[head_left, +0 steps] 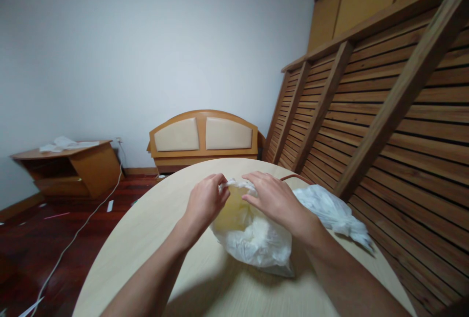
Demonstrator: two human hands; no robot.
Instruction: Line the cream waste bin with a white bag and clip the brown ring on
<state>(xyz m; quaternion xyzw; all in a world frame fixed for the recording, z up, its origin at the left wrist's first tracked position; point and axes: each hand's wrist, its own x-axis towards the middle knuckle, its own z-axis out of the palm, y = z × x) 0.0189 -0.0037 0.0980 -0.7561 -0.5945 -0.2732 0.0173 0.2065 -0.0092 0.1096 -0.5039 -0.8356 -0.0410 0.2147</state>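
Note:
A white plastic bag sits on the round table, its mouth open and facing me. The inside looks yellowish, with a crumpled white part lower down; I cannot make out any contents. My left hand is closed, pinching the twisted rim on the left side. At the rim's right side is my right hand, its fingers over the edge and its thumb a little apart below. Both hands hold the mouth spread between them. Part of the right rim is hidden behind my right hand.
Another white plastic bag lies on the table at right, near a thin brown strip. Slatted wooden panels lean along the right. Behind stand a padded headboard and a wooden cabinet. A white cable crosses the floor.

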